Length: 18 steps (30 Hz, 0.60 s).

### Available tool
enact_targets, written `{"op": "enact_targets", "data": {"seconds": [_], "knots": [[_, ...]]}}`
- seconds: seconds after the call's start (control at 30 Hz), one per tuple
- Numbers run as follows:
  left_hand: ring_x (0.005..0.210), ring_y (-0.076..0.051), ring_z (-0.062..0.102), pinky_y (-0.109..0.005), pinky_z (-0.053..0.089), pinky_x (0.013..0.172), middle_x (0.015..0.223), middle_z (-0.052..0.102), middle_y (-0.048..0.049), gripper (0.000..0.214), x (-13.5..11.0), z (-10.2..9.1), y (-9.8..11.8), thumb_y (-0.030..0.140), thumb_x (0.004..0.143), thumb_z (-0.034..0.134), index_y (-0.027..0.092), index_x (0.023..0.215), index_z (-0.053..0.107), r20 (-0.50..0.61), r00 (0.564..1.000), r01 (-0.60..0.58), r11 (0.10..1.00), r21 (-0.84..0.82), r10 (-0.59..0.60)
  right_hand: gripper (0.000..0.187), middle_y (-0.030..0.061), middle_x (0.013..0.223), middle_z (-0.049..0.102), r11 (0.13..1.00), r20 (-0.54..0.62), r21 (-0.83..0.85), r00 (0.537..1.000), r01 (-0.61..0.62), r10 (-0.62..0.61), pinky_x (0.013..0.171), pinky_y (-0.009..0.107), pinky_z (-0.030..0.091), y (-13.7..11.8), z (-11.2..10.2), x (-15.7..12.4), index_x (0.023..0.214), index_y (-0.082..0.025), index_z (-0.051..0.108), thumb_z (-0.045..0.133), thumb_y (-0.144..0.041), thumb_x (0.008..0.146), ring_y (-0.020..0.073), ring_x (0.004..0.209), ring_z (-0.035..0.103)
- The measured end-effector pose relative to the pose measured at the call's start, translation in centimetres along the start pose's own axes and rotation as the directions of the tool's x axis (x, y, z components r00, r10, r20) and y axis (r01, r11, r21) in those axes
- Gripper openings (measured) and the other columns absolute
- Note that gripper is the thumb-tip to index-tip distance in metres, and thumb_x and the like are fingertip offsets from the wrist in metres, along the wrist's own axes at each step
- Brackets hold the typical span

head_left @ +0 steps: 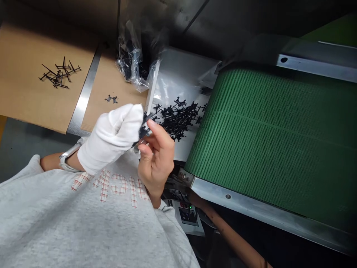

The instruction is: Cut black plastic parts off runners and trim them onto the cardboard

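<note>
My left hand (pixel 111 137), in a white glove with a watch at the wrist, is closed in a fist around a small black plastic part (pixel 144 125). My bare right hand (pixel 156 156) meets it from the right, pinching the same part between thumb and forefinger. Just right of my hands, a pile of the same black parts (pixel 178 117) lies on a white sheet (pixel 178 78). Both hands hover above the sheet's near left corner, in front of my grey sweatshirt.
A green ribbed conveyor belt (pixel 273 137) with a metal frame fills the right. Brown cardboard (pixel 25 85) at left carries a heap of thin black sprues (pixel 59 74) and two stray parts (pixel 111 99). A clear bag (pixel 134 63) of parts lies behind. A bare forearm (pixel 231 238) shows at lower right by a control box (pixel 187 216).
</note>
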State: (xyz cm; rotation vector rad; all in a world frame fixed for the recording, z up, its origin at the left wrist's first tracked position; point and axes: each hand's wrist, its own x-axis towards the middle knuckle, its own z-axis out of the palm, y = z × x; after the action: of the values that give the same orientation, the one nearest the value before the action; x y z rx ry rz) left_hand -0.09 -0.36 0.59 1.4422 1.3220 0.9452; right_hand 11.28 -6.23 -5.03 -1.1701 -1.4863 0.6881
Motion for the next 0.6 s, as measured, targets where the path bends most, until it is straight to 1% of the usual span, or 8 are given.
{"op": "enact_targets", "data": {"seconds": [0.07, 0.17, 0.23, 0.33, 0.5, 0.6], "knots": [[0.057, -0.013, 0.049, -0.029, 0.045, 0.052, 0.057, 0.043, 0.0024, 0.036, -0.04, -0.06, 0.06, 0.034, 0.098, 0.045, 0.025, 0.065, 0.037, 0.011, 1.000, 0.018, 1.000, 0.009, -0.019, 0.040, 0.0019, 0.121, 0.072, 0.999, 0.006, 0.044, 1.000, -0.009, 0.009, 0.068, 0.031, 0.064, -0.01, -0.02, 0.09, 0.146, -0.041, 0.046, 0.048, -0.034, 0.106, 0.0157, 0.079, 0.072], [0.056, -0.014, 0.048, -0.031, 0.045, 0.052, 0.057, 0.045, 0.0019, 0.036, -0.13, -0.18, 0.13, 0.033, 0.100, 0.045, 0.025, 0.065, 0.037, 0.028, 0.999, 0.023, 0.999, 0.038, -0.024, 0.037, 0.0035, 0.121, 0.072, 0.998, 0.007, 0.059, 0.999, -0.035, 0.035, 0.070, 0.032, 0.065, -0.21, -0.06, 0.21, 0.143, -0.039, 0.049, 0.049, -0.034, 0.106, 0.0172, 0.081, 0.073], [0.054, -0.014, 0.045, -0.034, 0.043, 0.052, 0.057, 0.043, 0.0021, 0.036, -0.20, -0.25, 0.22, 0.029, 0.100, 0.044, 0.026, 0.065, 0.037, 0.025, 1.000, 0.014, 0.998, 0.065, -0.016, 0.035, 0.0047, 0.121, 0.071, 0.997, 0.017, 0.065, 0.999, -0.049, 0.048, 0.070, 0.033, 0.066, -0.45, -0.17, 0.32, 0.141, -0.037, 0.050, 0.050, -0.034, 0.105, 0.0176, 0.081, 0.073], [0.051, -0.014, 0.041, -0.036, 0.039, 0.052, 0.055, 0.039, 0.0026, 0.037, -0.28, -0.28, 0.32, 0.027, 0.099, 0.043, 0.026, 0.063, 0.034, 0.018, 1.000, 0.010, 0.997, 0.077, -0.012, 0.035, 0.0046, 0.122, 0.071, 0.995, 0.043, 0.089, 0.998, -0.054, 0.051, 0.066, 0.030, 0.065, -0.79, -0.44, 0.52, 0.140, -0.037, 0.052, 0.050, -0.034, 0.105, 0.0159, 0.078, 0.073], [0.049, -0.014, 0.036, -0.034, 0.032, 0.047, 0.054, 0.037, 0.0027, 0.038, -0.35, -0.18, 0.14, 0.027, 0.097, 0.046, 0.026, 0.062, 0.033, -0.003, 1.000, 0.000, 0.999, 0.037, 0.000, 0.036, 0.0040, 0.119, 0.072, 0.997, 0.021, 0.071, 1.000, 0.001, -0.002, 0.066, 0.028, 0.066, -0.76, -0.58, 0.76, 0.141, -0.034, 0.053, 0.051, -0.033, 0.105, 0.0152, 0.078, 0.072], [0.049, -0.014, 0.035, -0.032, 0.029, 0.044, 0.053, 0.037, 0.0022, 0.039, -0.34, -0.07, 0.00, 0.024, 0.097, 0.049, 0.026, 0.060, 0.035, -0.020, 1.000, 0.000, 1.000, -0.018, 0.000, 0.037, 0.0035, 0.119, 0.071, 0.994, -0.001, 0.108, 0.999, 0.033, -0.033, 0.067, 0.027, 0.067, -0.50, -0.42, 0.78, 0.142, -0.033, 0.054, 0.052, -0.032, 0.105, 0.0148, 0.080, 0.072]]}}
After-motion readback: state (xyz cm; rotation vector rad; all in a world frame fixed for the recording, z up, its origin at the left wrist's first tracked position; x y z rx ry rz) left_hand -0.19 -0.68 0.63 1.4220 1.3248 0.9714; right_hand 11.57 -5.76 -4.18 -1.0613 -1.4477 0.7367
